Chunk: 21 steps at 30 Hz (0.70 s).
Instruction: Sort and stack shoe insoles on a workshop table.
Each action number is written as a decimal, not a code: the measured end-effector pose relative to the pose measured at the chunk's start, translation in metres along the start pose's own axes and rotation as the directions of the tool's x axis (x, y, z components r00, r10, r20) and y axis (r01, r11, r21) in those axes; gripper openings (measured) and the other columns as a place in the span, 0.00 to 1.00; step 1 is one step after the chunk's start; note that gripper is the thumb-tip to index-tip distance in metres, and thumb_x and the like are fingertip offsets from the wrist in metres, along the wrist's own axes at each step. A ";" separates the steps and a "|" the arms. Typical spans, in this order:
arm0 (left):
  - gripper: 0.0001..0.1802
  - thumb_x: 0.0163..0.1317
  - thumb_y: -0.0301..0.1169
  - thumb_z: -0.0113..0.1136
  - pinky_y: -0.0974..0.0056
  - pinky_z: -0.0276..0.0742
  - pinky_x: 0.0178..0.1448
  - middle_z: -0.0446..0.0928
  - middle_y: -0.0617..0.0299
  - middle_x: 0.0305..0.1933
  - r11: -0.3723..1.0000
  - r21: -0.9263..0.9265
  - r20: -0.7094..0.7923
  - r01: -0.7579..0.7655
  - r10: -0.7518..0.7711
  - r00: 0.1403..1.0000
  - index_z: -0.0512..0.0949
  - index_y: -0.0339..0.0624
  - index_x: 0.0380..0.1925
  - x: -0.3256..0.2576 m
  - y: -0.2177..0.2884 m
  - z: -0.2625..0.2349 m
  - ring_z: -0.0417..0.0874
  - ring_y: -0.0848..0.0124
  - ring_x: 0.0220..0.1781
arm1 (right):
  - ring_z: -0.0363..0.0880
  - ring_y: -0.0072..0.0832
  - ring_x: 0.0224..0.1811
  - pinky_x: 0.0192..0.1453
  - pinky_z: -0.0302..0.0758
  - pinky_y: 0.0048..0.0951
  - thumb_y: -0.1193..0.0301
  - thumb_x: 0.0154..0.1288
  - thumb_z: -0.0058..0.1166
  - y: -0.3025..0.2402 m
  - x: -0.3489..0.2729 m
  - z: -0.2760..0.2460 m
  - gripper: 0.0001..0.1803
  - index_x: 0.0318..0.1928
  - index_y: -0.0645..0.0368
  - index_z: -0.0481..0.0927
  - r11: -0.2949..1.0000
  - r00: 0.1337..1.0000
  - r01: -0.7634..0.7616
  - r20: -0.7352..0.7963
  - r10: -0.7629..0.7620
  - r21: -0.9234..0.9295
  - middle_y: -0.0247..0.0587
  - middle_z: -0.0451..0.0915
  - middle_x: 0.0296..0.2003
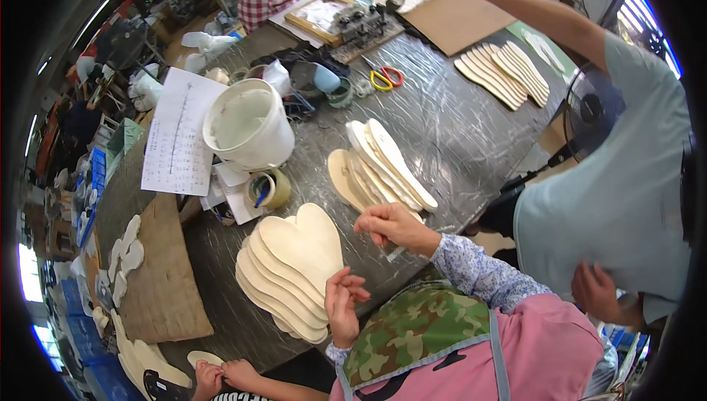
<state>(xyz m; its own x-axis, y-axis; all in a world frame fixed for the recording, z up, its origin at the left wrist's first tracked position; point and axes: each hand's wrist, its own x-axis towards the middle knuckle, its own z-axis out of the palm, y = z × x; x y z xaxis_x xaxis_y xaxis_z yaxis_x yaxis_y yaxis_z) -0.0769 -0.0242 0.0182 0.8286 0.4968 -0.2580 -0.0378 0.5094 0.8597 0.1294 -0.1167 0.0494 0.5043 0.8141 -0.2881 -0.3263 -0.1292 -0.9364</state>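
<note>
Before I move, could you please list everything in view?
Table: one, dark grey, centre
Sole-shaped stacks: several, cream, near, middle, far right, lower left
Bucket: one, white, left of centre
Paper sheet: one, white, left of bucket
Tub: one, yellowish, below the bucket
Scissors: one pair, red-and-yellow handles, upper middle
Boards: two, brown, left and far side
Metal device: one, grey, far side
Wooden frame: one, yellowish, beside device
Fan: at least one, dark, right
Co-workers: at least three, one in pale blue, around the table
Background clutter: uncountable, mixed colours, left
Left hand: one, floral cuff, by near stack
Right hand: one, floral sleeve, by middle stack
</note>
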 end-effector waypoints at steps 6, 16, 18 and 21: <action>0.22 0.71 0.35 0.43 0.69 0.71 0.44 0.77 0.56 0.46 0.989 0.139 0.135 0.038 -0.057 0.989 0.66 0.34 0.60 0.019 -0.001 0.031 0.77 0.74 0.36 | 0.63 0.10 0.18 0.21 0.57 0.15 0.65 0.71 0.50 -0.011 -0.006 -0.011 0.13 0.33 0.59 0.81 0.988 0.988 0.132 -0.089 -0.125 0.079 0.22 0.71 0.19; 0.18 0.71 0.31 0.44 0.70 0.73 0.43 0.78 0.58 0.44 0.994 0.068 0.106 0.086 -0.093 0.990 0.69 0.36 0.57 0.058 -0.015 0.030 0.77 0.76 0.36 | 0.66 0.13 0.21 0.25 0.62 0.17 0.66 0.69 0.52 0.034 -0.070 -0.095 0.11 0.33 0.59 0.80 0.987 0.697 0.162 -0.708 -0.115 -0.001 0.28 0.75 0.21; 0.18 0.71 0.32 0.45 0.70 0.74 0.42 0.78 0.58 0.44 0.992 0.073 0.098 0.106 -0.112 0.989 0.69 0.36 0.56 0.063 -0.016 0.031 0.78 0.76 0.35 | 0.70 0.14 0.23 0.29 0.67 0.18 0.69 0.66 0.56 0.046 -0.085 -0.095 0.08 0.39 0.61 0.83 0.992 0.655 0.120 -0.747 -0.115 -0.047 0.30 0.80 0.25; 0.17 0.71 0.32 0.45 0.70 0.75 0.41 0.78 0.59 0.43 0.989 0.091 0.095 0.119 -0.127 0.987 0.70 0.37 0.56 0.072 -0.023 0.031 0.79 0.75 0.35 | 0.71 0.14 0.24 0.29 0.68 0.17 0.69 0.64 0.60 0.067 -0.100 -0.093 0.07 0.37 0.60 0.83 0.994 0.617 0.110 -0.784 -0.066 0.003 0.30 0.81 0.26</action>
<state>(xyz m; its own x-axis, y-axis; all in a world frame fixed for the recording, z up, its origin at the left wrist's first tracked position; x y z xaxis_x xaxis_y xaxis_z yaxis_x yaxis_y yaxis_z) 0.0014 -0.0220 -0.0062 0.8760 0.3588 -0.3222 0.1119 0.4987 0.8595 0.1314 -0.2589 -0.0029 0.9598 0.0665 -0.2727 -0.2708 -0.0373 -0.9619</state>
